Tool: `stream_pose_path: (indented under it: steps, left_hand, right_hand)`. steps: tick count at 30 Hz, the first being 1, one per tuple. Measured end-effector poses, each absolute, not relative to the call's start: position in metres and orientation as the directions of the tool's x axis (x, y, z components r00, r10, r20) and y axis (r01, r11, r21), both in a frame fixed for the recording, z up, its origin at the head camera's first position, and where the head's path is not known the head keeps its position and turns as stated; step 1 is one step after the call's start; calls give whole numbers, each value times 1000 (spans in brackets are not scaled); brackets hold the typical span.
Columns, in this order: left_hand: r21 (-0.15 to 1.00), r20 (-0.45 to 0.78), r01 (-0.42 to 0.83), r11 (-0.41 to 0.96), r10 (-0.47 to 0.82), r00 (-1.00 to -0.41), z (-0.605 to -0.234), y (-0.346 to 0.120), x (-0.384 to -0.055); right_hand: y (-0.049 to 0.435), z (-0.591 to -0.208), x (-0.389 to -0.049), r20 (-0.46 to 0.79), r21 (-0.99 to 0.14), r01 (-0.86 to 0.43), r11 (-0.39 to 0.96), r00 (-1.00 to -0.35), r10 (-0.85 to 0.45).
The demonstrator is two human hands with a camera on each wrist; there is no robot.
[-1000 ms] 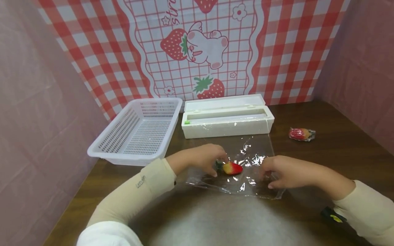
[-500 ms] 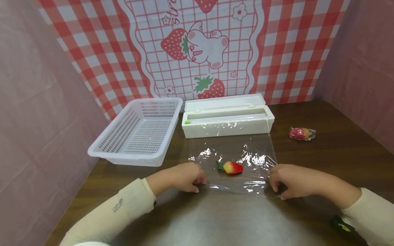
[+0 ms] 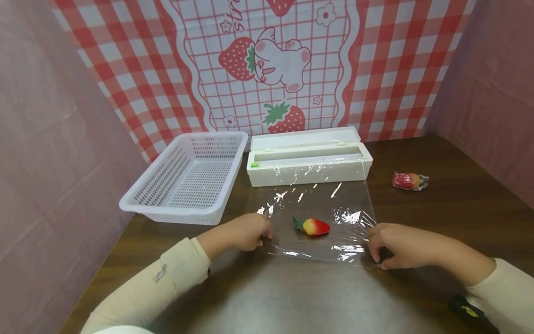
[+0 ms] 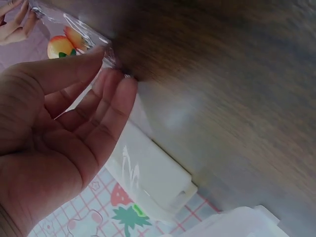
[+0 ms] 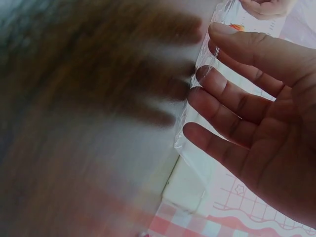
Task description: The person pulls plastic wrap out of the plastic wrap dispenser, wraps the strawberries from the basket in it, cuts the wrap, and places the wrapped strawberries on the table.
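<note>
A sheet of clear plastic wrap [image 3: 346, 246] stretches forward over the table from a white wrap dispenser box [image 3: 308, 173], whose lid stands raised. On the sheet lies a strawberry [image 3: 315, 227], red at the tip and yellow near its green leaves. My left hand [image 3: 249, 232] pinches the sheet's front left corner between thumb and fingertips. At the front right corner, the thumb and index finger of my right hand [image 3: 406, 247] pinch the film's edge. The right wrist view shows the other fingers of that right hand [image 5: 256, 113] spread along the edge.
A white perforated plastic basket [image 3: 175, 214] stands left of the dispenser box. Right of the box lies another strawberry [image 3: 410, 181] wrapped in film. A red-and-white checked cloth [image 3: 388, 69] hangs behind the dark wooden table [image 3: 467, 204].
My left hand has left the strawberry's leafy end and moved left to the film's corner. My right hand has shifted slightly right and nearer. The film now lies more spread and taut.
</note>
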State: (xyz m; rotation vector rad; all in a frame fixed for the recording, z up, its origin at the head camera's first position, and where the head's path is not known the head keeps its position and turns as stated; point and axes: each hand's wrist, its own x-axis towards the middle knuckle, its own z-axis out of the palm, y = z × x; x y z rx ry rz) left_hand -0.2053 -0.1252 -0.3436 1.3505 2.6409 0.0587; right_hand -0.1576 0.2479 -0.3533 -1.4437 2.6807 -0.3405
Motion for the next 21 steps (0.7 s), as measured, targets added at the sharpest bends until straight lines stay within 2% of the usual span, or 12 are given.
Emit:
stream_pose_path:
  steps: [6,17,21]
  left_hand:
    - [180,-142,778,601,799,-584,-342,-129,-206]
    - [198,-133,762,617,787,-603,-347,-134,-205]
    - [222,-107,756,616,786,-609,-345,-138,-203]
  right_hand:
    - [248,-354,-159,65,-254,-830,497,-527,-847]
    - [251,-358,-161,122,-245,-862,443,-481,-868]
    - [249,-357,-162,111,-249,-855,455,-492,-864]
